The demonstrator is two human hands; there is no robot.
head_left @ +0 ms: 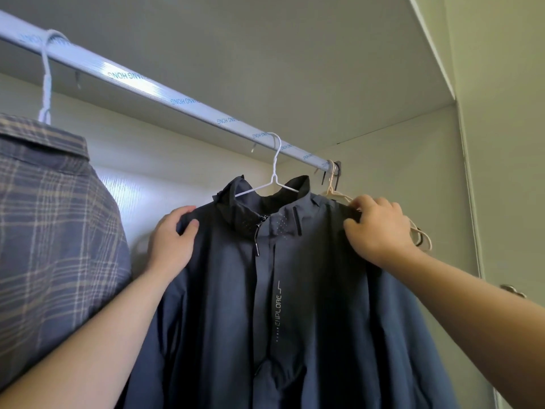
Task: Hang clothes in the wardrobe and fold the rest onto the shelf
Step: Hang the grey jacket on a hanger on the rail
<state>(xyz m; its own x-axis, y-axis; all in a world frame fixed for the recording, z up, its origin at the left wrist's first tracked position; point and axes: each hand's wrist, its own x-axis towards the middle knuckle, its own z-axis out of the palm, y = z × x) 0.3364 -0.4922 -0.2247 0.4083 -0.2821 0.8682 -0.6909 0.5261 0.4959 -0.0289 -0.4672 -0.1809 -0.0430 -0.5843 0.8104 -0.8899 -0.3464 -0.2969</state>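
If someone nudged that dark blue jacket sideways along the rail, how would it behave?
The dark blue zip-front jacket would probably swing: it hangs from one thin white wire hanger hooked over the smooth metal rail. Its fabric looks soft and floppy, creasing where the left hand and right hand pinch its shoulders.

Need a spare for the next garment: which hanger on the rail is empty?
The beige hanger at the rail's far right end, beside the right hand. The two white ones carry the plaid shirt and navy jacket.
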